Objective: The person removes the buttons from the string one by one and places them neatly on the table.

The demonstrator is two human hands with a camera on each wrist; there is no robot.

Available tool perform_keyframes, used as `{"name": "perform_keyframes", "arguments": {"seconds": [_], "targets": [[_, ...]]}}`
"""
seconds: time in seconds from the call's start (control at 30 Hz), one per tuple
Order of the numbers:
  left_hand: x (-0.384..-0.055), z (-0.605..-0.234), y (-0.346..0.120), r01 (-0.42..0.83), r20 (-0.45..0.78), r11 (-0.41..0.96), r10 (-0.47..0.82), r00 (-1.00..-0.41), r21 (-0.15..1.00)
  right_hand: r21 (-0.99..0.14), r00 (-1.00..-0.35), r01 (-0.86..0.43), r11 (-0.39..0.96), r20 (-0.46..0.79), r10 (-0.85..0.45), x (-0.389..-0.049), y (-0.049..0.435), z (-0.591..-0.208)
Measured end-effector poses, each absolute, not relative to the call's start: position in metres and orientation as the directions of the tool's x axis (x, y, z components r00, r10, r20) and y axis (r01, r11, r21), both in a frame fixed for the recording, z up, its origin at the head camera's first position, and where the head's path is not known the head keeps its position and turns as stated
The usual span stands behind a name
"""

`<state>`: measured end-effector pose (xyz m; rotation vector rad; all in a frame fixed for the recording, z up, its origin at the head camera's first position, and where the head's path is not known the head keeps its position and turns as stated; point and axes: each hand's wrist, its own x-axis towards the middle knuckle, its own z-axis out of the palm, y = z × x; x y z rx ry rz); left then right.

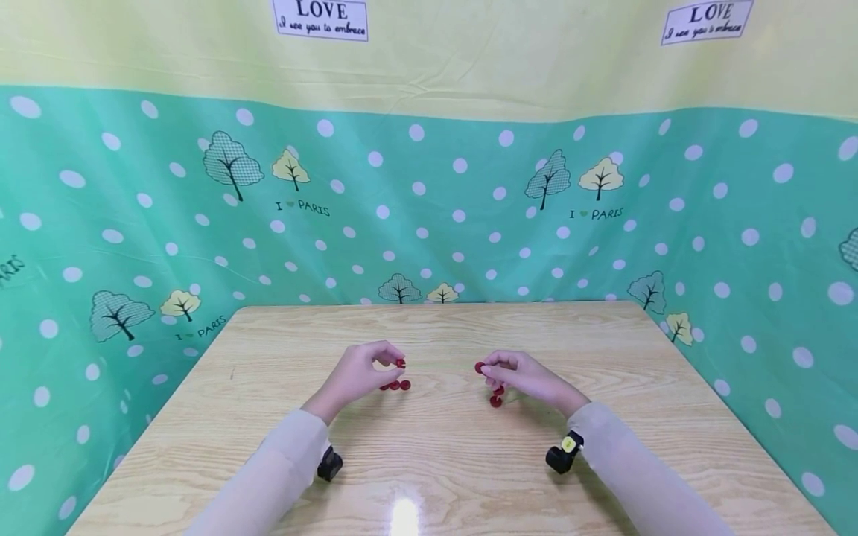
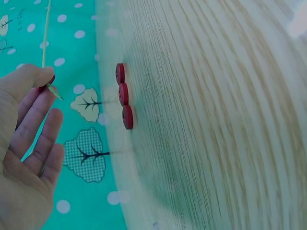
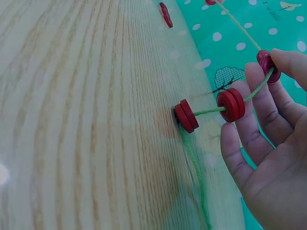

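My left hand (image 1: 363,370) pinches a red button (image 1: 401,363) between thumb and forefinger. In the left wrist view, a short string end (image 2: 56,92) sticks out below those fingertips, and the string (image 2: 46,36) stretches away above them. My right hand (image 1: 519,372) pinches another red button (image 3: 268,65) threaded on the same green string. Below it, one pair of red buttons (image 3: 231,104) hangs beside the fingers, and a second pair (image 3: 186,116) sits lower, at the tabletop. The string's tail (image 3: 197,177) trails down from there. Both hands are above the table, apart, with string between them.
Three loose red buttons (image 2: 124,94) lie in a touching row on the wooden table (image 1: 429,461), below my left hand. A green dotted curtain (image 1: 429,186) hangs behind the table and along its sides. Each wrist carries a small black camera (image 1: 560,458).
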<state>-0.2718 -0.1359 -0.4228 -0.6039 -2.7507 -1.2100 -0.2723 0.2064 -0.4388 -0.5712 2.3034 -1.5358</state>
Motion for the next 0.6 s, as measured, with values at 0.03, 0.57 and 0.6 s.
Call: {"name": "perform_keyframes", "arguments": {"seconds": [0.03,0.57,0.6], "targets": [[-0.272,-0.423,-0.137,0.382,0.222,0.613,0.323,-0.92,0.692,-0.927,-0.871,-0.153,0.343,-0.038,-0.49,-0.272,0.207,-0.439],[-0.273,-0.428,-0.146,0.401,0.239,0.631,0.329,-0.914,0.665,-0.922,-0.877,-0.166,0.351,-0.024,-0.48,-0.275,0.211,-0.44],[-0.273,-0.428,-0.147,0.403,0.241,0.63,0.331,-0.913,0.664,-0.921,-0.878,-0.167,0.352,-0.024,-0.478,-0.274,0.211,-0.44]]}}
